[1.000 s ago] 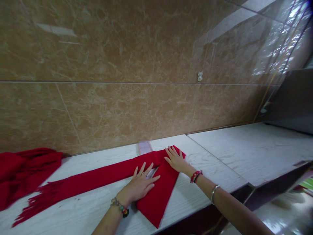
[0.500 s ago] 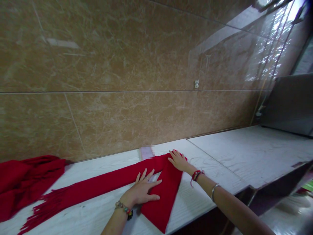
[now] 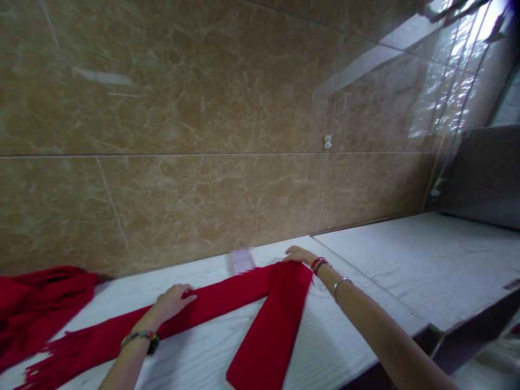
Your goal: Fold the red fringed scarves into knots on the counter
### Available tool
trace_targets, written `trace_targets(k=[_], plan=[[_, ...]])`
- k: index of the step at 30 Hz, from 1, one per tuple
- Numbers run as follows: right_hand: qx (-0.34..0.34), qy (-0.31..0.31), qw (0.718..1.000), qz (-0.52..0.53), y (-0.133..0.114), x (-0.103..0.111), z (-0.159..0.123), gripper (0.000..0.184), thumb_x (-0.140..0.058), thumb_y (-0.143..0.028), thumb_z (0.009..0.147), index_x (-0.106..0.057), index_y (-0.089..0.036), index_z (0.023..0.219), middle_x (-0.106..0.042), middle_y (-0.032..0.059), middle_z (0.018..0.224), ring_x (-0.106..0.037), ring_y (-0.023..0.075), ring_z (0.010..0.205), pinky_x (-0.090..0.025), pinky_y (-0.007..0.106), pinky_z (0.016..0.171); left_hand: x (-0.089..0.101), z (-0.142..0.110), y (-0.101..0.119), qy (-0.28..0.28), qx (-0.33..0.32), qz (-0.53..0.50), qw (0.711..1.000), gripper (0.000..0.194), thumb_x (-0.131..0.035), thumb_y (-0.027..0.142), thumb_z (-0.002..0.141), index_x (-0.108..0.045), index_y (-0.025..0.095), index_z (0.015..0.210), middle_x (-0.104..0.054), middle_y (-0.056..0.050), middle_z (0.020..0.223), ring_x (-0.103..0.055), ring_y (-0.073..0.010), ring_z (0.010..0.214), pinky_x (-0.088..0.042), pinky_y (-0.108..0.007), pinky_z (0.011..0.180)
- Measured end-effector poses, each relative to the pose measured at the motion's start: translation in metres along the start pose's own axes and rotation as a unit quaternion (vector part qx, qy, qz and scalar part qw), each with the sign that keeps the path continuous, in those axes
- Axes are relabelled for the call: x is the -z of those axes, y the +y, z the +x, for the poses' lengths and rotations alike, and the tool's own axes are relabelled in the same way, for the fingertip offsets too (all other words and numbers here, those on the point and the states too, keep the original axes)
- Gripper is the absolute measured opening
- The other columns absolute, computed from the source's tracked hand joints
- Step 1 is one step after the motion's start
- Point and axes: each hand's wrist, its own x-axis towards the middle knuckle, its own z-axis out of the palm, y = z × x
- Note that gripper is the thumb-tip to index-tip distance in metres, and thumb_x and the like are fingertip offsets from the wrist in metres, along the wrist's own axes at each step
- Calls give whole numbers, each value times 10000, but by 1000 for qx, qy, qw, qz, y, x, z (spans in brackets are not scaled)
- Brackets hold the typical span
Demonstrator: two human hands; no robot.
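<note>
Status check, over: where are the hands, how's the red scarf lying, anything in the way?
Left hand on fringed stretch of red scarf; right hand at its bend. Scarf bent on white counter. Blurred pale item by scarf's far edge.

Bright light is bouncing off the wall tiles (image 3: 227,119) at top right, and soft shadows are darkening the white tabletop (image 3: 385,254).

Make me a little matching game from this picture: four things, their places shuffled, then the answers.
1. Left hand
2. Right hand
3. Crumpled red cloth
4. Beaded bracelet

A. At the picture's left edge
B. Around the left wrist
C. At the bend of the scarf
D. On the scarf, toward its fringe

Pairs: 1-D, 2-C, 3-A, 4-B
</note>
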Motion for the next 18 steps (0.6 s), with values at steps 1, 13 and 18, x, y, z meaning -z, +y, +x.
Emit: trace_targets(k=[1, 13, 18], plan=[[10, -16, 1000, -1, -1, 1, 2, 436, -602, -327, 680, -598, -174, 1088, -618, 78, 1069, -581, 202, 911, -452, 252, 727, 6, 2, -3, -19, -23, -7, 1000, 409, -434, 444, 736, -595, 184, 1008, -602, -82, 1079, -515, -234, 1028, -362, -334, 899], [206, -147, 965, -70, -32, 0, 16, 493, -646, -351, 636, -579, -208, 1103, -605, 61, 1083, -552, 212, 942, -418, 283, 779, 42, 6, -2, -162, -87, 19, 983, 493, -426, 549, 690, -581, 162, 954, -613, -62, 1053, -540, -215, 936, -389, -291, 839], [211, -147, 956, -140, -53, -4, 12, 424, -651, -320, 641, -598, -196, 1043, -595, 78, 1073, -548, 224, 928, -416, 277, 726, 50, 7, -13, -190, -98, 37, 976, 437, -417, 500, 685, -620, 182, 906, -638, -40, 1002, -550, -219, 921, -399, -298, 831]])
